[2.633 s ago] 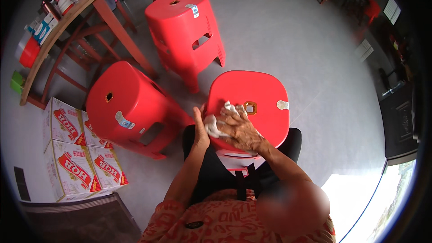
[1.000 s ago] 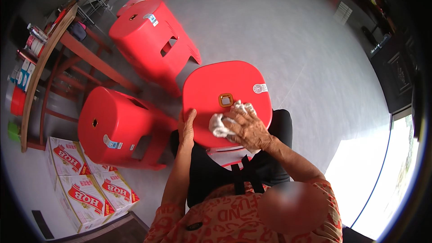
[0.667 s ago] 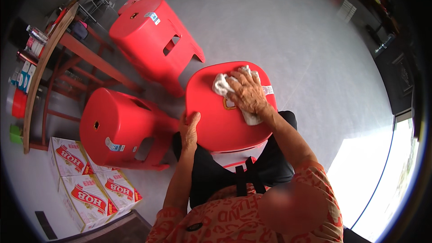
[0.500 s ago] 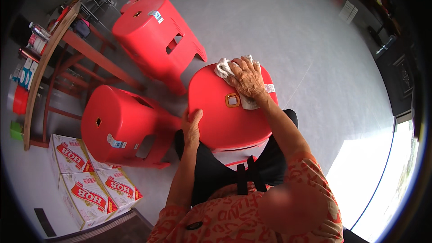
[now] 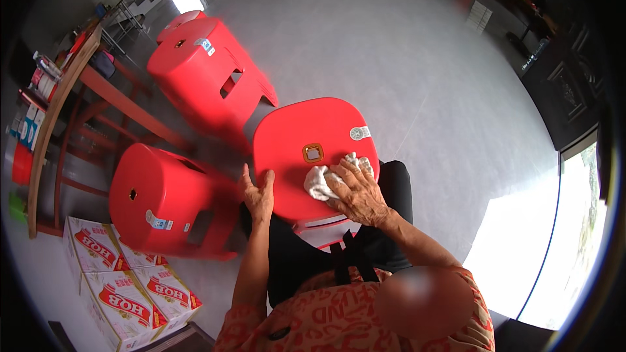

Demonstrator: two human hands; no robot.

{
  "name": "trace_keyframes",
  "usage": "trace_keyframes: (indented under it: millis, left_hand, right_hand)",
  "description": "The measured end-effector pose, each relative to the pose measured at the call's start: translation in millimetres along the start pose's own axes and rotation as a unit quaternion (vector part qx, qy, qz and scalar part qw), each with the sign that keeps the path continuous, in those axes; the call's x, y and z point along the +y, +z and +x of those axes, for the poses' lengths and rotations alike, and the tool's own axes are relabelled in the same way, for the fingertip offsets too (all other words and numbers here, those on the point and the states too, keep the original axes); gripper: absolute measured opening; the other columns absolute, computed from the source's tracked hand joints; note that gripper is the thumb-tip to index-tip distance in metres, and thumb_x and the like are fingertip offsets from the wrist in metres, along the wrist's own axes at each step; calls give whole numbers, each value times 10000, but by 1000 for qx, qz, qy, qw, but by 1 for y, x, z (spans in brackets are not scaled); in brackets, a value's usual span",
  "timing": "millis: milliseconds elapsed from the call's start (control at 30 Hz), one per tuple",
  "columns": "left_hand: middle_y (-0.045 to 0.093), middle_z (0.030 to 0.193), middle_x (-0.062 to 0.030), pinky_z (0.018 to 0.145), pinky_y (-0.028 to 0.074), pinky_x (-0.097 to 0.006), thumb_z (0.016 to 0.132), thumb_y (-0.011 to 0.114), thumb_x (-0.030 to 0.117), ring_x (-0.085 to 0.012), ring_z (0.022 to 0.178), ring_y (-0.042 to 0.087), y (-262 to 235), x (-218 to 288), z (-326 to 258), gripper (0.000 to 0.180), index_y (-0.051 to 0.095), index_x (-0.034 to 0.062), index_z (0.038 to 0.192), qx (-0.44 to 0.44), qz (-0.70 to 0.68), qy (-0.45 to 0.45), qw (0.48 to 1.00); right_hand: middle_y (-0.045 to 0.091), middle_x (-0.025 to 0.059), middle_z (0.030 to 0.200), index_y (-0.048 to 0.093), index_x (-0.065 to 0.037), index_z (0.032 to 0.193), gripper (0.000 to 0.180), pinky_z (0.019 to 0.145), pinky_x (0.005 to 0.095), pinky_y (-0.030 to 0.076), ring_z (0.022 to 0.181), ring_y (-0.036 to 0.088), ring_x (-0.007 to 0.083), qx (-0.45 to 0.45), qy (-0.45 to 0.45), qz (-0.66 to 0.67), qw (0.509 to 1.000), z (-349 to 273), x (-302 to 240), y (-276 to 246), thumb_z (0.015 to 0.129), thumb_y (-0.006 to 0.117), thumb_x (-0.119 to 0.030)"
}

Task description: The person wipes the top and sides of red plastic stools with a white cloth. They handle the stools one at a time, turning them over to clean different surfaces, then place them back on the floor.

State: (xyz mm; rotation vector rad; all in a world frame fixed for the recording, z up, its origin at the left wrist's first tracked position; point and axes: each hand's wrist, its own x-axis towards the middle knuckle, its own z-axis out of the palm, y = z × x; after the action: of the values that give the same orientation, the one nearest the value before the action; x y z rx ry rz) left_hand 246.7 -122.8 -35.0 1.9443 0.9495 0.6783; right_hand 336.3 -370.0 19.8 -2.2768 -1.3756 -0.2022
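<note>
My right hand (image 5: 357,197) grasps a crumpled white cloth (image 5: 319,184) on the near-right top of the red plastic stool (image 5: 282,135); its gold-rimmed hole (image 5: 313,152) lies far-left. My left hand (image 5: 259,200), fingers spread, is loose at the left edge.

On the near stool (image 5: 287,173), a round silvery sticker (image 5: 359,133) with a pale tab sits on the seat, its print too fine for me to make out. Left of that stool, a second red stool (image 5: 151,179) wears a blue-and-white label (image 5: 158,221), and beyond it to the left a far stool (image 5: 195,85) has a similar sticker (image 5: 205,45). Left and nearer the person, white cartons (image 5: 124,303) show bold white letters on red, while just behind it the person's shirt (image 5: 319,309) bears red capitals.
</note>
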Motion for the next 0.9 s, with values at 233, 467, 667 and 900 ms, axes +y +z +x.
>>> trace_keyframes:
  millis: [233,467,667,900]
  left_hand:
    - [297,1440,-279,1017,405,-513,787,733,395,-458,1299,351,7,35,-26,689,476,157,1381,-18,209,177,962]
    - [311,1427,-277,1017,411,-511,766,750,376,-458,1290,373,5,42,-27,681,503,141,1355,-15,189,176,966]
    - [319,1419,-283,1004,413,-503,775,750,358,-451,1269,397,5,43,-29,695,479,104,1362,-12,166,177,970]
    - [306,1430,-281,1062,335,-497,836,698,308,-451,1297,353,3,54,-29,749,333,46,1435,14,87,171,981]
  right_hand:
    - [453,139,1374,554,-162,1276,533,1082,557,274,1346,368,342,-2,21,-25,999,31,28,1,804,673,-376]
    - [438,176,1385,547,-190,1284,512,1041,597,274,1310,370,406,60,60,-68,994,102,69,24,821,647,-384]
    - [474,107,1388,513,-210,1324,510,1031,617,284,1289,405,407,46,84,-76,992,158,72,53,856,609,-388]
    - [474,58,1409,531,-207,1331,531,1091,617,225,1356,351,365,-11,-5,-38,999,181,27,73,860,584,-447]
